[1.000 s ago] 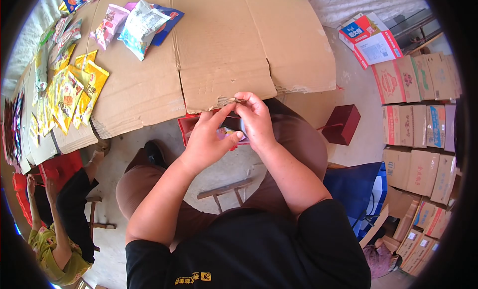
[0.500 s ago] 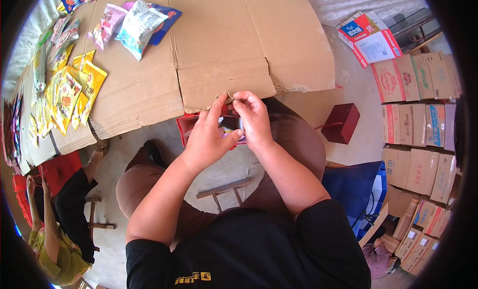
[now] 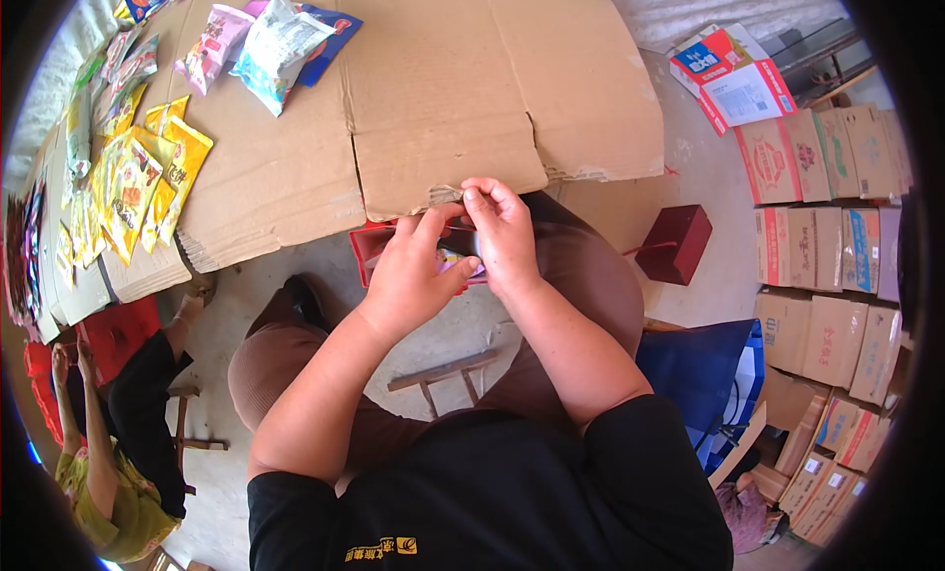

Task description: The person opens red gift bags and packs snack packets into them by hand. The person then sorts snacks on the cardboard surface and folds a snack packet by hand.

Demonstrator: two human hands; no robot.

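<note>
Between my knees, at the near edge of the cardboard-covered table (image 3: pixel 433 98), stands an open red box (image 3: pixel 367 248). Colourful packets (image 3: pixel 455 259) show in part inside it. My left hand (image 3: pixel 409 271) is over the box, its fingers bent and its thumb reaching across the opening; the fingertips are partly hidden. At the box's right side, my right hand (image 3: pixel 504 238) pinches thumb and forefinger together by the table edge. Whatever is between the fingers is too small or too hidden to name. The two hands almost touch at the fingertips.
Yellow snack packets (image 3: pixel 133 192) and a white-blue packet (image 3: pixel 279 54) lie on the table's left. A closed dark red box (image 3: pixel 675 244) stands on the floor right. Stacked cartons (image 3: pixel 827 246) and a blue bag (image 3: pixel 704 374) are right; another person (image 3: pixel 113 473) sits left.
My left forefinger has bent down and moved slightly right, away from the table edge. My right hand has stayed nearly in place, still pinching. The box has not visibly moved.
</note>
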